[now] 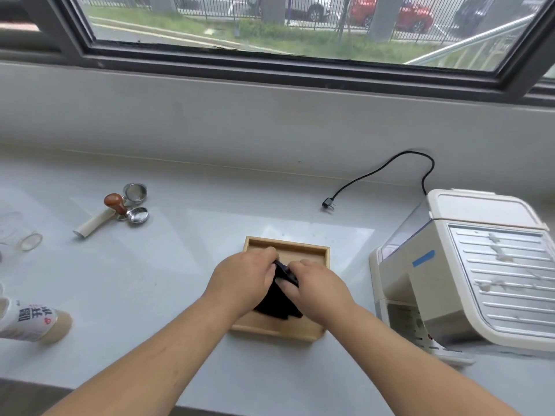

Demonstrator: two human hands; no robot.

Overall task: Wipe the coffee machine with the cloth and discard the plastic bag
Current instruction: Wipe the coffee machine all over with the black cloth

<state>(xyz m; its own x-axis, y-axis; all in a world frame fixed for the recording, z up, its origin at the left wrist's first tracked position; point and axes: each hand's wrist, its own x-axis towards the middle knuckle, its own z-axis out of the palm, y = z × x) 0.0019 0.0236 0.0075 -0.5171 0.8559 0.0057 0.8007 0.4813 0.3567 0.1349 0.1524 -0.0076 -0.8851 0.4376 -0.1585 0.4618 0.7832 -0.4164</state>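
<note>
A dark cloth (277, 301) lies bunched in a shallow wooden tray (288, 246) at the centre of the grey counter. My left hand (243, 277) and my right hand (315, 285) both grip the cloth from either side, over the tray. The cream coffee machine (468, 274) stands to the right of the tray, with a ribbed metal top plate carrying white smears and a strip of blue tape on its side. No plastic bag is visible.
The machine's black cord and plug (329, 203) lie loose behind the tray. At the left are a tamper with a wooden knob (115, 204), a portafilter (135, 216), a metal basket (135, 191), a glass (18, 232) and a lying bottle (33, 322).
</note>
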